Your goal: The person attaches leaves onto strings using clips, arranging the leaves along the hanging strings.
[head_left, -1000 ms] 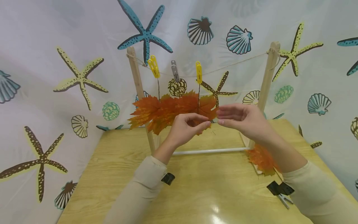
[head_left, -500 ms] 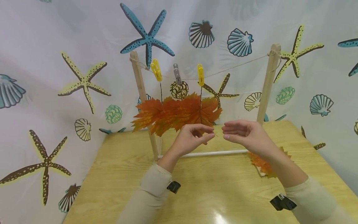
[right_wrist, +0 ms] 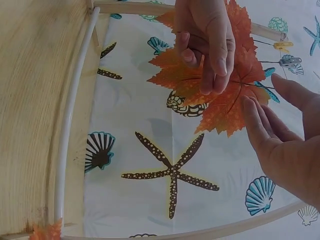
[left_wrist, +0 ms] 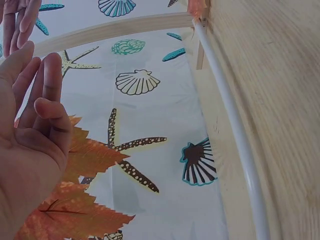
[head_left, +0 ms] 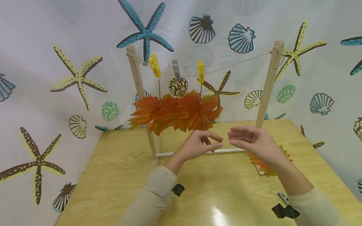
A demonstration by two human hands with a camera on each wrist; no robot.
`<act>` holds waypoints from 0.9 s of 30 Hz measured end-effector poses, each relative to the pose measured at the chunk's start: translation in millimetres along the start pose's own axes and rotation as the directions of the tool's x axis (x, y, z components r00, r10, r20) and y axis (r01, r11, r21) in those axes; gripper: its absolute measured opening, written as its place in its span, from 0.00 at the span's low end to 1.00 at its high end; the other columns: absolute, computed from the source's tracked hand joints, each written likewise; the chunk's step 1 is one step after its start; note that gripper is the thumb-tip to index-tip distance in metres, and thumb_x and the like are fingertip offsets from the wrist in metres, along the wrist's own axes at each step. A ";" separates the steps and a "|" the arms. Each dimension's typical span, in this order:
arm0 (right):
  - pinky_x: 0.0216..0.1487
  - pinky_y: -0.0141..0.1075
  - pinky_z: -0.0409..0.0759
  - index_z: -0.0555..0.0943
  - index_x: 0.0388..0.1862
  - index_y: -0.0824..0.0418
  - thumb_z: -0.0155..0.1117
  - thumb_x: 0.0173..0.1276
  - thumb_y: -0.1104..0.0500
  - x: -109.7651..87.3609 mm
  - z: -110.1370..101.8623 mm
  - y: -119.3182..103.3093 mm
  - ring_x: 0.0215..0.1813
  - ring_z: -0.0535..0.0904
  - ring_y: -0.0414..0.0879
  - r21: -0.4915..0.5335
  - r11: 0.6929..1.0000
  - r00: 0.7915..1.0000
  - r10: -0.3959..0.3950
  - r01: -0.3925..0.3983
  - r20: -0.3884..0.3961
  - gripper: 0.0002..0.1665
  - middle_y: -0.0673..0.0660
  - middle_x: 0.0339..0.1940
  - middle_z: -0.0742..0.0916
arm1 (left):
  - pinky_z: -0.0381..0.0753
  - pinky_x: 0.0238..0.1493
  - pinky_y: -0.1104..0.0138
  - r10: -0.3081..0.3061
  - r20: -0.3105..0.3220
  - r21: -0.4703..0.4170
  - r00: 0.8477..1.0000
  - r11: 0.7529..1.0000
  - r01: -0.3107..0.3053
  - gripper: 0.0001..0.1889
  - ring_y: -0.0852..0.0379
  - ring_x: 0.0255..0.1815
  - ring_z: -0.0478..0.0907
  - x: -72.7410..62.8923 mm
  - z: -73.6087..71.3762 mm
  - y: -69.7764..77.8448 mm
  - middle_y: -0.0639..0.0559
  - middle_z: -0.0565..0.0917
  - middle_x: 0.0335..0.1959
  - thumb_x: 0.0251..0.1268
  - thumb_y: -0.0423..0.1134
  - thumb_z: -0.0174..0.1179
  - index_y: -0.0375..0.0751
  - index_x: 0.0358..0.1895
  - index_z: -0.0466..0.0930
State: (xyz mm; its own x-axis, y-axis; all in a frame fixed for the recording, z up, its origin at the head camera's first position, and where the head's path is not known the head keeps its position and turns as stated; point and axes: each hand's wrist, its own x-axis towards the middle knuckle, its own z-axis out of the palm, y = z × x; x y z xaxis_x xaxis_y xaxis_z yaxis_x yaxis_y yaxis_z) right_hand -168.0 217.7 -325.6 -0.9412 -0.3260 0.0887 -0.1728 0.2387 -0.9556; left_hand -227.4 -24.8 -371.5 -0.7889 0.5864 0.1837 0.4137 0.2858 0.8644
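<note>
Orange maple leaves [head_left: 175,111] hang overlapping in a row by dark stems from a string [head_left: 234,65]. Two yellow clothespins [head_left: 201,71] and a grey clothespin [head_left: 176,70] grip the line. My left hand [head_left: 198,145] is just below the rightmost leaf, fingers loosely bent, nothing in them. Facing it across a small gap, my right hand [head_left: 255,142] has its fingers nearly straight and its thumb apart, also holding nothing. In the right wrist view, the left hand [right_wrist: 210,45] overlaps the leaves [right_wrist: 225,90].
Two wooden posts [head_left: 267,91] carry the string, and a white rod [head_left: 230,151] joins their bases. More orange leaves [head_left: 268,163] lie by the right post's foot. A grey clothespin [head_left: 282,198] rests on the wooden table [head_left: 118,175] near my right sleeve. A printed curtain [head_left: 93,18] stands behind.
Both hands have moved down from beside the rightmost leaf to below it, remaining empty and facing each other. The hanging leaves and clothespins keep their places on the string.
</note>
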 end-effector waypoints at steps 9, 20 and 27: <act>0.57 0.31 0.81 0.75 0.66 0.62 0.70 0.67 0.51 -13.0 12.4 32.2 0.61 0.83 0.44 0.066 0.995 0.997 0.077 -0.075 -0.025 0.32 0.62 0.64 0.83 | 0.82 0.31 0.67 -0.018 0.021 -0.037 1.000 0.999 0.019 0.13 0.58 0.30 0.85 5.9 24.7 -14.6 0.55 0.87 0.49 0.65 0.46 0.68 0.50 0.50 0.88; 0.57 0.33 0.82 0.75 0.66 0.66 0.69 0.68 0.52 -46.8 6.8 66.8 0.58 0.84 0.41 0.054 0.985 0.984 0.165 -0.162 -0.067 0.32 0.65 0.63 0.82 | 0.82 0.33 0.66 -0.072 0.089 -0.121 0.993 0.989 0.082 0.10 0.53 0.32 0.87 20.9 67.1 -34.4 0.55 0.87 0.50 0.65 0.43 0.68 0.50 0.48 0.89; 0.58 0.37 0.82 0.74 0.67 0.66 0.70 0.67 0.49 -66.7 4.0 89.7 0.61 0.83 0.51 0.017 0.966 0.961 0.257 -0.256 -0.099 0.35 0.66 0.63 0.82 | 0.85 0.34 0.63 -0.048 0.140 -0.142 0.989 0.988 0.069 0.12 0.45 0.34 0.87 25.3 89.1 -43.2 0.54 0.87 0.51 0.65 0.42 0.68 0.45 0.50 0.88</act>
State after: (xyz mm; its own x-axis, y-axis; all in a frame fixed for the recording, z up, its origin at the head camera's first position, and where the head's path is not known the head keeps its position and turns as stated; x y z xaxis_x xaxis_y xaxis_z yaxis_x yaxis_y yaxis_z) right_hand -119.6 257.2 -418.3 -0.9779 -0.1620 -0.1321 0.0790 0.2988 -0.9510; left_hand -224.7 45.2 -446.0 -0.7364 0.6725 0.0740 0.2900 0.2148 0.9326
